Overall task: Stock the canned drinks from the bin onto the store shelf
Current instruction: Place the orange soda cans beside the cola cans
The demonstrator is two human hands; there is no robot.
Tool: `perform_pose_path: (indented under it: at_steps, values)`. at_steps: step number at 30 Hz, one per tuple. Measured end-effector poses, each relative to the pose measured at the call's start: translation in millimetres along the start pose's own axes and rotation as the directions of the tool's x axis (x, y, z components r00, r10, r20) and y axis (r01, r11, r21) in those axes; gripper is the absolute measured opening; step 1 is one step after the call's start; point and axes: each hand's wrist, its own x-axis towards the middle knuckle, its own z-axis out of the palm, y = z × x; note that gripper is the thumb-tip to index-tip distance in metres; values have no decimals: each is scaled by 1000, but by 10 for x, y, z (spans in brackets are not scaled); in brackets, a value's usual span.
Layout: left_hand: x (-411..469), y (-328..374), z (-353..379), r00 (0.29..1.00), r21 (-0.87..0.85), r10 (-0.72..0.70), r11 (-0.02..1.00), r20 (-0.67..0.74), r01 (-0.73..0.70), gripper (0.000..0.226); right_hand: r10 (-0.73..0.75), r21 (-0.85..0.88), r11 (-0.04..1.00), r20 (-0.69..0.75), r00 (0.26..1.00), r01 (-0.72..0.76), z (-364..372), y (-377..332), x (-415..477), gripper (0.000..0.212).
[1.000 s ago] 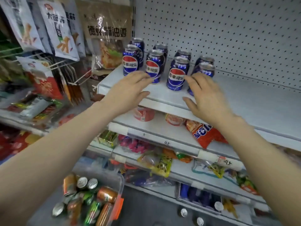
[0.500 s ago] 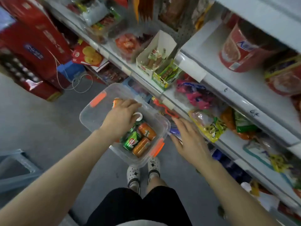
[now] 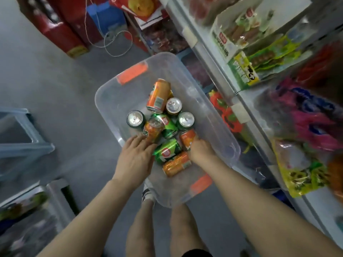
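**Both hands down in the bin of cans**

The store shelf (image 3: 207, 58) runs down the right side of the frame, its tiers packed with snack packets (image 3: 263, 58) in green, yellow and pink. Grey floor (image 3: 55, 80) fills the left and centre, with red cartons (image 3: 55, 30) stacked at the upper left.

The clear plastic bin (image 3: 219, 127) sits on the floor at the centre of the frame, just beside the foot of the shelf, and every canned drink in view is inside it. Two bare arms reach up from the bottom edge into its nearer end.

The left hand (image 3: 136, 160) lies flat over the bin's lower left rim. Its fingers are straight and only slightly spread, and the tips are at the tilted orange can (image 3: 153, 129); I cannot tell if they touch it. The right hand (image 3: 199, 149) is lower right of the pile. Its fingers curl down round the orange can (image 3: 187, 138), though the fingertips are hidden, so the grip looks closed rather than plainly shows it.

Between the hands lies a green can (image 3: 168, 152) on its side, with a long orange can (image 3: 176, 164) below it. Above them stand three upright cans (image 3: 135, 118) showing silver tops, and a second green can lies among them. Another orange can lies at the top of the pile.

Orange latches (image 3: 132, 73) mark the bin's two ends. A white cable (image 3: 118, 43) loops on the floor above it.
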Motion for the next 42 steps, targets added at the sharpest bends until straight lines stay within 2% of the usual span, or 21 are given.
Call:
perform_pose_path:
  at_steps: [3,6,10,12,14,17,20,22,23,26,31,34,36,39,42]
  values:
    - [0,1,62,999,-3,-16,1000,-49,16,34,85,41,995,42,996,-86,160,-11,317,66]
    - [-7,-9,64,999,3,-16,1000,-29,16,32,138,53,989,45,989,-140,171,0,405,63]
    - [39,15,-40,999,-19,-43,999,24,43,39,127,114,985,18,992,-129,72,-59,178,65]
    - [164,15,-120,998,-85,-66,994,20,67,44,112,150,982,19,993,-114,-3,-58,23,65]
    - [409,-10,-179,990,-180,-135,974,27,138,51,75,212,974,32,997,-80,-91,-40,-124,71]
    - [938,-109,-180,942,-313,-328,890,66,332,61,-9,247,969,45,999,-3,-153,3,-250,74]
    - [1422,-217,-78,895,-340,-424,829,137,444,60,-36,293,956,112,993,2,-192,9,-264,86]
    - [1630,-274,16,868,-348,-446,796,216,495,59,-56,403,915,139,989,-5,-217,16,-254,87]
    - [1703,-286,47,851,-354,-459,775,253,523,59,-71,451,892,126,989,6,-222,24,-254,79]
    - [1841,-308,62,813,-376,-489,722,316,581,61,-92,519,852,35,995,60,-256,75,-301,57]
    - [1707,-370,-67,776,-493,-468,601,423,630,68,-12,663,744,-112,994,84,-349,155,-541,52]
    - [1415,-259,-346,786,-654,-420,442,454,614,82,22,733,672,-166,986,108,-426,179,-790,56]
    - [1207,-109,-579,807,-721,-379,376,454,582,86,43,791,597,-192,980,129,-487,197,-993,58]
    - [891,145,-952,835,-774,-307,324,457,543,97,24,848,496,-229,973,188,-607,234,-1374,60]
    - [628,359,-1306,864,-803,-252,325,436,500,98,-13,890,392,-246,969,232,-810,240,-1815,42]
